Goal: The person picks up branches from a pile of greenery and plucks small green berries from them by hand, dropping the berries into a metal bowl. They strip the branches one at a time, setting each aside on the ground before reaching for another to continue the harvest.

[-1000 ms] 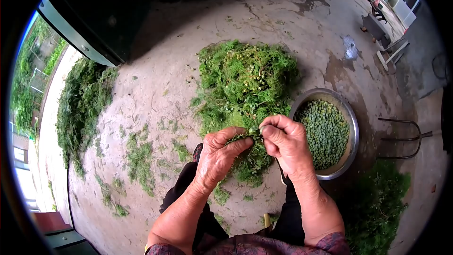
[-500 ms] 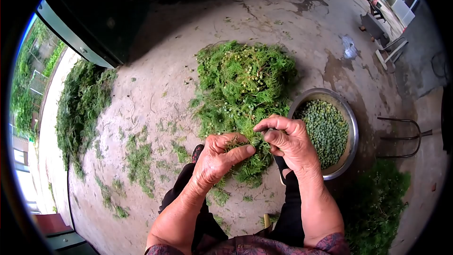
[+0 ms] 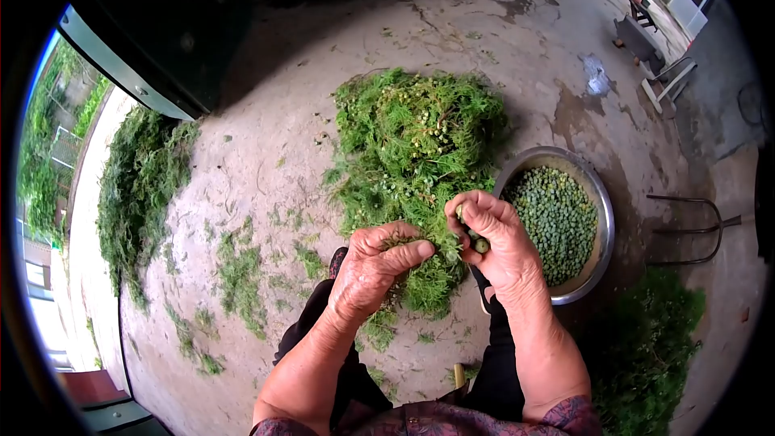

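My left hand (image 3: 375,270) is closed round a feathery green sprig (image 3: 432,282), thumb pressed against the fingers. Just right of it, my right hand (image 3: 496,242) has its fingers curled round a few round green berries (image 3: 480,245), which show between thumb and palm. Beyond both hands lies a large heap of green branches (image 3: 420,125) with pale berries among the leaves. A metal basin (image 3: 605,234) holding many green berries (image 3: 553,222) stands to the right of my right hand.
Darker branches (image 3: 137,194) are piled at the left, and more greenery (image 3: 646,347) lies at the lower right. A metal fork (image 3: 714,230) rests right of the basin. Leaf scraps (image 3: 240,282) are scattered on the concrete floor (image 3: 274,145). A small stand (image 3: 670,85) is at the upper right.
My right hand has turned and its fingers have curled in, with berries now showing in it. It has shifted slightly right, while my left hand stays nearly in place.
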Available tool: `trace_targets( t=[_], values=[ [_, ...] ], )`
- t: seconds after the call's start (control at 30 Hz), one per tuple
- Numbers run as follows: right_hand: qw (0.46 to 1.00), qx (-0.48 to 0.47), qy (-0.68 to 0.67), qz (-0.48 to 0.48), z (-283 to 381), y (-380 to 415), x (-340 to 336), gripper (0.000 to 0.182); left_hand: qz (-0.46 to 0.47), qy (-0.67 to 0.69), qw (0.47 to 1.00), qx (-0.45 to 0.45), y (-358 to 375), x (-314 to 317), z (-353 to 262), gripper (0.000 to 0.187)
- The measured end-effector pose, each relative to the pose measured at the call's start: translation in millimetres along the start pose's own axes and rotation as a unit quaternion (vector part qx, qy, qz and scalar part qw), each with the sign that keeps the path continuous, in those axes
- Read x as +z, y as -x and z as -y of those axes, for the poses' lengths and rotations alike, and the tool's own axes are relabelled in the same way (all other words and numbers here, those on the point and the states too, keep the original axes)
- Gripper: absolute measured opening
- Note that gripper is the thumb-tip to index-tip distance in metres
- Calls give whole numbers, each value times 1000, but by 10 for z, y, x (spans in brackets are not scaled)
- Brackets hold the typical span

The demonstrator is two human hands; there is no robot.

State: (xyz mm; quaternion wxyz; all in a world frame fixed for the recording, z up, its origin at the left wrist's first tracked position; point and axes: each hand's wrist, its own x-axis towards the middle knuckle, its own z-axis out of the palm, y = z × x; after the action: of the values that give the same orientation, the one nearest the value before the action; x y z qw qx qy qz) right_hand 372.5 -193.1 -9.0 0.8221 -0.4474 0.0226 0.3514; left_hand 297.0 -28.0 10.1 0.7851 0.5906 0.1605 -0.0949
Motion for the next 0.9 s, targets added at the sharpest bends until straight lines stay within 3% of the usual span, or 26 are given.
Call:
trace_targets(
  t=[0.07,0.17,0.33,0.47,0.63,0.73,0.87,0.9],
  values=[
    [999,-29,-34,-12,-2,-34,5,21,-8,71,997,3,-25,-23,61,11],
    [998,14,-66,19,-45,-37,-94,20,-35,165,985,22,-52,-9,138,8],
    [996,63,-39,41,-33,53,45,21,-38,82,996,22,-48,-59,113,11],
    [998,52,-14,41,-53,60,80,21,-46,35,997,47,-39,-2,120,13],
    [996,-4,81,31,-111,39,81,19,-63,-155,983,70,-53,2,101,17],
    [992,-43,122,-8,-112,74,161,18,-49,-129,987,78,-63,-17,127,17],
    [997,-30,59,-36,-149,78,123,11,-56,-109,988,90,-137,15,244,18],
    [970,-90,211,-77,-200,67,127,10,-54,-134,985,95,-139,39,239,17]
  ],
)
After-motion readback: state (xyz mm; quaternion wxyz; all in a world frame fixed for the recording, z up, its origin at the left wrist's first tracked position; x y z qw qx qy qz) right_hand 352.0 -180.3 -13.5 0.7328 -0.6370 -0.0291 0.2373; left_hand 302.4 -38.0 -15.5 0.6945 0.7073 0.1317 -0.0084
